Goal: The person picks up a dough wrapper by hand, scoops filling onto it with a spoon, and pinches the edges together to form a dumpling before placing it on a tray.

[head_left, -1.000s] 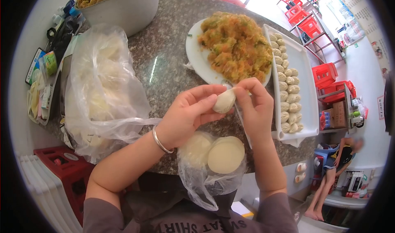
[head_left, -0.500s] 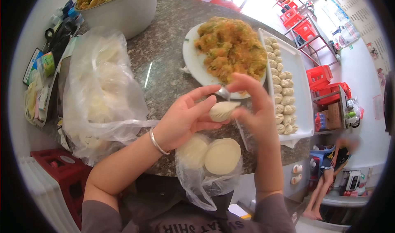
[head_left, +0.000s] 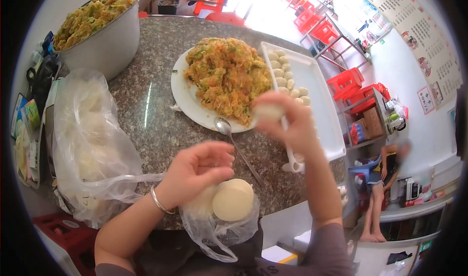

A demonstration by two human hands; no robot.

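My right hand, somewhat blurred, pinches a pale pleated dumpling over the right edge of the filling plate, beside the tray. Nothing is in my left hand; its fingers are loosely curled, with the thumb apart, above a stack of round dough wrappers on a clear plastic bag. A metal spoon leans with its bowl at the rim of the white plate, which carries a mound of orange-green filling. Rows of pleated dumplings lie in the white tray, partly hidden by my right arm.
A large metal pot of filling stands at the back left. Nearer, a plastic bag of pale dough pieces lies on the speckled counter. Red stools stand beyond the tray. A person sits at the right.
My right hand has carried the dumpling away from my left hand towards the tray. The spoon, earlier by the hands, now lies on the counter against the plate. The view has shifted.
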